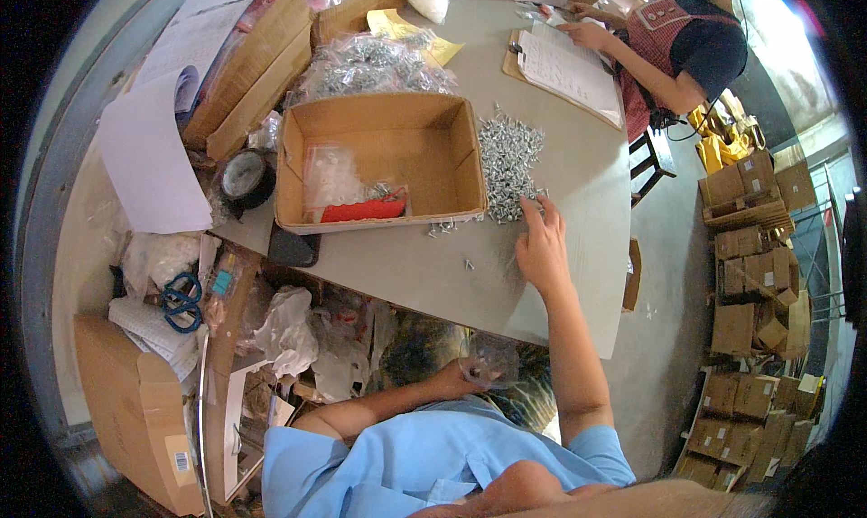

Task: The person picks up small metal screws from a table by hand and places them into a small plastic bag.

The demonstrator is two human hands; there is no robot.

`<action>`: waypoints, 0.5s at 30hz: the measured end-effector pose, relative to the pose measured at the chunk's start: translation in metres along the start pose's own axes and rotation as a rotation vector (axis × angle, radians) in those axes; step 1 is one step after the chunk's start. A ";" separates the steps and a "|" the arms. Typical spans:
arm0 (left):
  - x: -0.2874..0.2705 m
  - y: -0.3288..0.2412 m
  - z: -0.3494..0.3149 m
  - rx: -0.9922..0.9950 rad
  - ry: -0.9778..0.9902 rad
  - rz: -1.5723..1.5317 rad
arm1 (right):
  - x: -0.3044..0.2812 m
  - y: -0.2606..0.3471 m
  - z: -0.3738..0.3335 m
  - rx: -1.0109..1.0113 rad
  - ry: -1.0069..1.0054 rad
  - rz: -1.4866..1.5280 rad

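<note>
A heap of small silver screws [510,161] lies on the grey table, right of an open cardboard box [379,224]. My right hand [542,247] reaches to the heap's lower right edge, fingers stretched out and a little apart, fingertips at the screws. Below the table's near edge, close to my lap, my left hand [462,380] grips a clear plastic bag [492,363]; its fingers are partly hidden behind it. One loose screw [469,265] lies between the heap and the near edge. Inside the box are clear plastic bags [332,175], a few screws and a red piece [364,210].
Bags full of screws [375,65] sit behind the box. A black tape roll [246,177] stands at its left, and blue-handled scissors [182,303] lie lower left. Across the table a person [677,57] works by a clipboard [567,69]. Stacked cartons [754,283] line the right.
</note>
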State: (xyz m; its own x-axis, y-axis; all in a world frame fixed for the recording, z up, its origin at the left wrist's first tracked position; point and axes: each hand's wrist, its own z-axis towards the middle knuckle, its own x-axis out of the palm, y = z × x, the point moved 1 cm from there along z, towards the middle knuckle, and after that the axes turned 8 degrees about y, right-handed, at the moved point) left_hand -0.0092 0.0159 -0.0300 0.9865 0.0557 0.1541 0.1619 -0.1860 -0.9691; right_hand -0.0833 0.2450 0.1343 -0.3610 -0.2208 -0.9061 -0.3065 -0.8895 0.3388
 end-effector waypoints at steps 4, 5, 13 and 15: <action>-0.001 -0.003 -0.001 0.001 -0.009 0.037 | 0.000 0.001 0.008 0.087 0.183 0.144; 0.000 -0.006 -0.003 0.004 -0.029 0.021 | -0.001 0.004 0.004 0.060 0.206 0.183; 0.004 0.014 0.002 0.061 -0.040 0.076 | -0.024 0.022 -0.065 -0.013 0.327 0.357; 0.004 0.004 0.003 0.050 -0.043 0.076 | -0.029 0.020 -0.078 0.045 0.287 0.374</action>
State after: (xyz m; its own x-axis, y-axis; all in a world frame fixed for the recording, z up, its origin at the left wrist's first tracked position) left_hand -0.0050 0.0177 -0.0343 0.9937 0.0857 0.0719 0.0836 -0.1421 -0.9863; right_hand -0.0102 0.2023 0.1481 -0.1978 -0.6301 -0.7509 -0.2418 -0.7110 0.6603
